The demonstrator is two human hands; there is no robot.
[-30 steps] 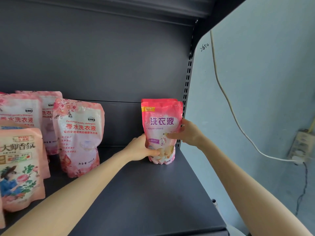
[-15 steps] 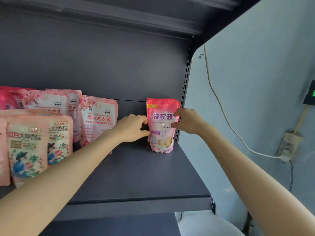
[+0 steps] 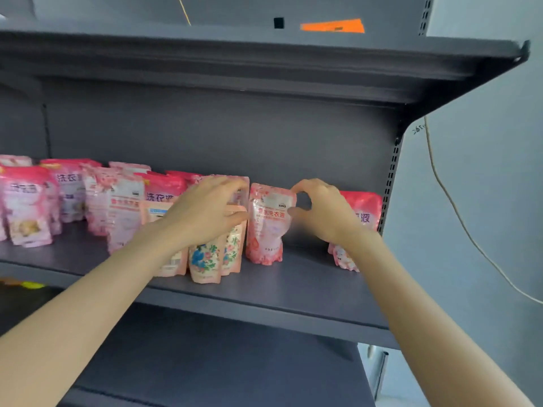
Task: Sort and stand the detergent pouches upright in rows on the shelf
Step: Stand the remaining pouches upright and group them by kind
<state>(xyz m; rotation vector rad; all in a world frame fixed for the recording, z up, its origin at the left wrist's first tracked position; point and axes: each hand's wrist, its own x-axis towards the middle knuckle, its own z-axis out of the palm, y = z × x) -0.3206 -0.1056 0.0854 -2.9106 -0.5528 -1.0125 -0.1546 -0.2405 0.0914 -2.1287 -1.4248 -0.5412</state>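
Shelving, head view: we log a dark grey shelf of matt sheet metal with a folded front lip. A flat back panel in the same finish stands behind it, with an upper shelf above and a lower shelf below. Slotted upright closes the right end. Beyond it a pale wall carries a thin white cable hanging in a loose curve. Orange tag, flat and wedge-shaped, shows above the upper shelf.

Stock: soft, glossy film pouches with crimped tops and rounded bases, all standing on the shelf. We note a crowded group of pink pouches at the left, more than one row deep. Peach floral pouches, printed with blue and red flowers, stand at the front near the middle. Rose-print pouch, crinkled and shiny, stands just to their right. Pink pouch stands at the far right beside the upright, partly hidden by the right forearm.

Hands: left hand lies over the tops of the peach floral pouches, fingers long and loosely spread, thumb apart below them, clasping nothing. Right hand is curled into a C. Its forefinger tip meets the rose-print pouch's upper right corner and its thumb tip the right edge. Blur keeps us from telling whether they clamp it.
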